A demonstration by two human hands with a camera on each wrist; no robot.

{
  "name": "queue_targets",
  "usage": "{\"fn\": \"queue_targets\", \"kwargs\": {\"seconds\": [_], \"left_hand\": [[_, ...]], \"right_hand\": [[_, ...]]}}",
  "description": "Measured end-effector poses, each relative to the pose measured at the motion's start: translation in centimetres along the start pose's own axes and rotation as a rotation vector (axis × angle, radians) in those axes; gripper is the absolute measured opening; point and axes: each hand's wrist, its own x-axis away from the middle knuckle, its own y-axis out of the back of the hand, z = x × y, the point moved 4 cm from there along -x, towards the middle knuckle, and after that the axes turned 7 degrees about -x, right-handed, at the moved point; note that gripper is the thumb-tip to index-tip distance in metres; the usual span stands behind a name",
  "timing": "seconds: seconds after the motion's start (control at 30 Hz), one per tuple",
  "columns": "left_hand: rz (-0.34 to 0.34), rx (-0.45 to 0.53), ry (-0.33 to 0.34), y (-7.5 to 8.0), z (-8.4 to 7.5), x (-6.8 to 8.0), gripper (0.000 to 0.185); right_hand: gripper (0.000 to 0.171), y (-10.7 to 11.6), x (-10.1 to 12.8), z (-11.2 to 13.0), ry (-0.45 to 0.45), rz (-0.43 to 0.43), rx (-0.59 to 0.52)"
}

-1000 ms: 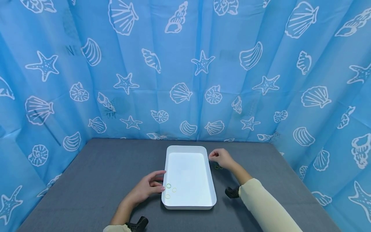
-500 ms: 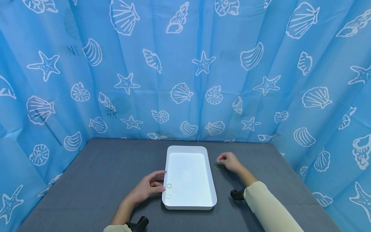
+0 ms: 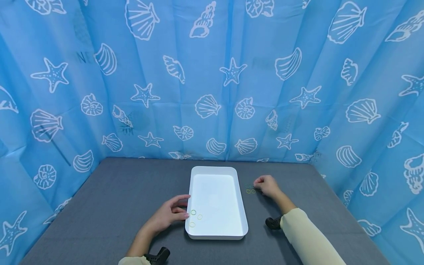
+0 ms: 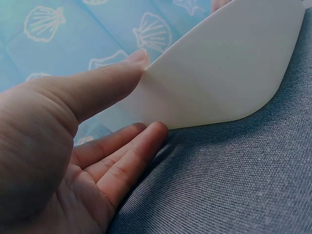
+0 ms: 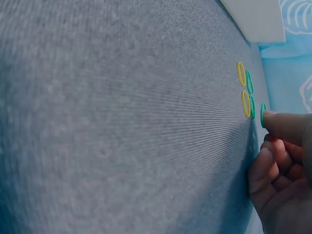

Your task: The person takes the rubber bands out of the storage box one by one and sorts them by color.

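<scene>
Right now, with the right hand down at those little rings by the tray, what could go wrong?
The rings lie flat and close together on the cloth, so the right hand, whose fingertip touches a green one, may drag up two or flick one away. The left hand only rests against the tray wall; a knock could shift it.

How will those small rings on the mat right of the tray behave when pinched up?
The rings look thin and lie flat on the grey mat, so they probably weigh almost nothing and give little edge to grab. The right hand has a fingertip against a green one. Loose rings could roll if tipped on edge.
</scene>
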Motion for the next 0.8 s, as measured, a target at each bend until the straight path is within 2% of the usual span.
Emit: {"fn": "queue_targets", "kwargs": {"seconds": [0.07, 0.23, 0.6, 0.8], "left_hand": [[0.002, 0.004, -0.001, 0.01, 0.01, 0.01, 0.067], [0.002, 0.004, 0.0, -0.01, -0.07, 0.06, 0.066], [0.001, -0.003, 0.004, -0.07, -0.18, 0.09, 0.067], [-0.001, -0.003, 0.001, -0.03, -0.01, 0.1, 0.068]], "right_hand": [[0.008, 0.14, 0.09, -0.22, -0.015, -0.021, -0.013], [0.011, 0.38, 0.3, -0.42, 0.013, -0.064, -0.009], [0.011, 0.2, -0.05, -0.55, -0.041, -0.133, 0.136], [0.01, 0.19, -0.09, -0.55, -0.044, -0.138, 0.137]]}}
